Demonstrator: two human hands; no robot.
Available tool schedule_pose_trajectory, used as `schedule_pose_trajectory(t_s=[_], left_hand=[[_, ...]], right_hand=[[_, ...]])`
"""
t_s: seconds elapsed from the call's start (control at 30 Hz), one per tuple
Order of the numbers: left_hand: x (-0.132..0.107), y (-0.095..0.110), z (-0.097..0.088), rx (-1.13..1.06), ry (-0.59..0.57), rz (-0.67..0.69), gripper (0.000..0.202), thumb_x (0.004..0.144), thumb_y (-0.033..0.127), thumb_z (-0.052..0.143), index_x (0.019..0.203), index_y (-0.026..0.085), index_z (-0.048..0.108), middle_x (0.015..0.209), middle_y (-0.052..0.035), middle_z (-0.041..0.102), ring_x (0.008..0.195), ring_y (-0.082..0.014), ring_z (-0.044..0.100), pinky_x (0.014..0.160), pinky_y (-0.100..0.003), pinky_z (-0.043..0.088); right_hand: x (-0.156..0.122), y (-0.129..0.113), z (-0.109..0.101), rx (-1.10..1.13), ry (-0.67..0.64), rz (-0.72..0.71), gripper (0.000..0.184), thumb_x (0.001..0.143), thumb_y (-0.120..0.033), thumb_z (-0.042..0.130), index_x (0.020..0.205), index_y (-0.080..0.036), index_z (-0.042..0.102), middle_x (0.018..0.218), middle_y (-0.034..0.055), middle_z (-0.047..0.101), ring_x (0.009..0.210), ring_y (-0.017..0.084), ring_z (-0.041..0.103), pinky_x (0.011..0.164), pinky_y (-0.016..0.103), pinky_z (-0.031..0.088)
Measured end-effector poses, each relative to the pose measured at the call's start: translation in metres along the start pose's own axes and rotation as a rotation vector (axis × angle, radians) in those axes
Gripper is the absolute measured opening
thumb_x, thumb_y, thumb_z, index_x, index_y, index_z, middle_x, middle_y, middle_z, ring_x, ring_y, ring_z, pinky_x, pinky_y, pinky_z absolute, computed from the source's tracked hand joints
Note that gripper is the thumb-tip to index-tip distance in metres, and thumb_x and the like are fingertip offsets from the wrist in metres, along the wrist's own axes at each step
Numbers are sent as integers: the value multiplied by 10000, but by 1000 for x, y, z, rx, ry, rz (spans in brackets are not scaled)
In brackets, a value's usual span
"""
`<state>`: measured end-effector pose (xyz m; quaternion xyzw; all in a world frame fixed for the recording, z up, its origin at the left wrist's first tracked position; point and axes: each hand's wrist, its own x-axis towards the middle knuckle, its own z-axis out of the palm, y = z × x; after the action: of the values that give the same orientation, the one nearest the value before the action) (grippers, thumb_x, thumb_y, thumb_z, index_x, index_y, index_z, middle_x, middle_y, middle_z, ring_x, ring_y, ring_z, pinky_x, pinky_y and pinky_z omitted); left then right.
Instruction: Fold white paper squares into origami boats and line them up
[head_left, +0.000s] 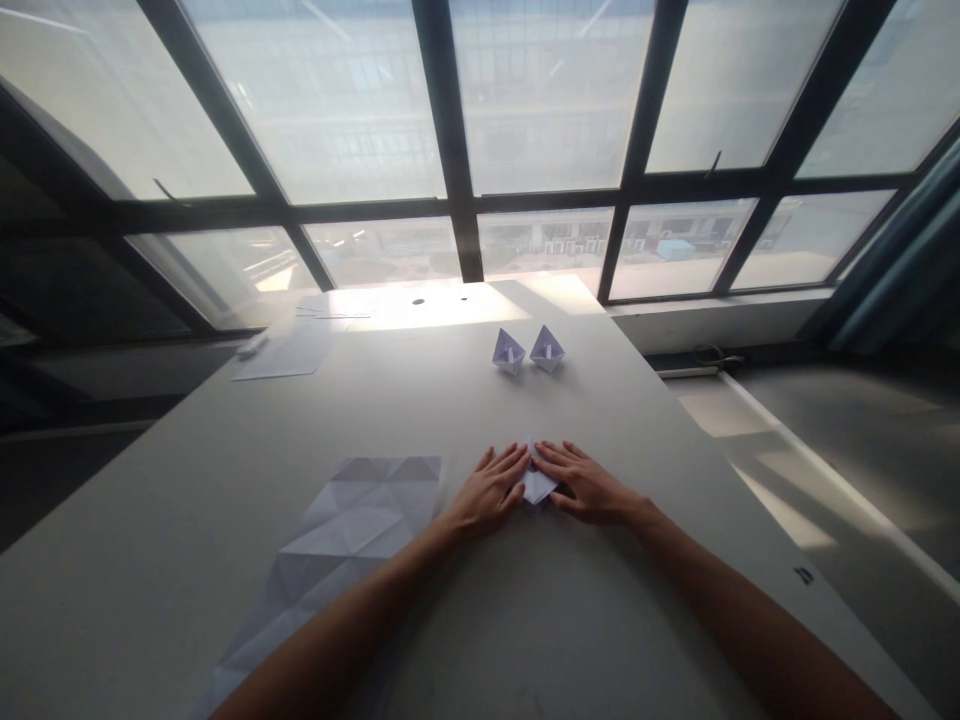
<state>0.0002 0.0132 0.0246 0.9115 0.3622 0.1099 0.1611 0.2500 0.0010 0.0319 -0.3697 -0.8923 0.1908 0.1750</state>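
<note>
My left hand (489, 490) and my right hand (584, 482) lie flat on the grey table (637, 430), fingers stretched out and pressing on a small folded white paper piece (535, 484) between them. Most of that piece is covered by my fingertips. Farther away on the table stand two finished folded paper boats, one at the left (509, 352) and one at the right (547, 348), side by side.
A large creased sheet of paper (352, 525) lies to the left of my left arm. More flat sheets (289, 352) and a small white object (252, 345) rest at the table's far left. A wall of windows (480, 150) stands beyond.
</note>
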Motion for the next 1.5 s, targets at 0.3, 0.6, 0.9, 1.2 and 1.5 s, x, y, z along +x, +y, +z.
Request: schedule_pose_trajectory(t_s=[0.3,0.6,0.9,1.2,1.5], left_hand=[[0,7,5,153,27,15,736,973,561,379,1553,155,178,1596,-119,197,1484,-239,159,1205,-446,83],[0,11,-3,141,-5,34,612,958,525,462,1514,317,311,1608,-60,192,1479,-287,168,1188,-516,100],[0,12,-4,137,-12,31,620,966,537,434,1524,316,280,1608,-54,190,1482,-289,148,1185,-528,99],[0,13,-1,113,48,15,710,958,487,465,1556,226,184,1576,-89,287,1479,-260,179,1198,-481,123],[1,7,2,90,99,-42,562,944,329,486,1483,236,360,1537,-48,381,1468,-245,216,1205,-472,130]], right_hand=[[4,-6,17,-139,37,140,684,955,-439,452,1540,-161,232,1575,121,251,1472,239,188,1198,486,89],[4,17,40,-218,353,477,552,966,-342,410,1485,-162,360,1546,171,325,1457,299,221,1146,614,91],[5,20,27,-130,467,482,502,975,-260,344,1456,-132,414,1528,155,372,1449,259,259,1169,521,198],[10,-13,28,-96,95,149,607,943,-305,456,1517,-176,306,1544,120,341,1451,233,259,1187,507,154],[8,-13,20,0,87,76,717,909,-290,539,1543,-186,219,1528,118,378,1439,234,290,1194,512,119]])
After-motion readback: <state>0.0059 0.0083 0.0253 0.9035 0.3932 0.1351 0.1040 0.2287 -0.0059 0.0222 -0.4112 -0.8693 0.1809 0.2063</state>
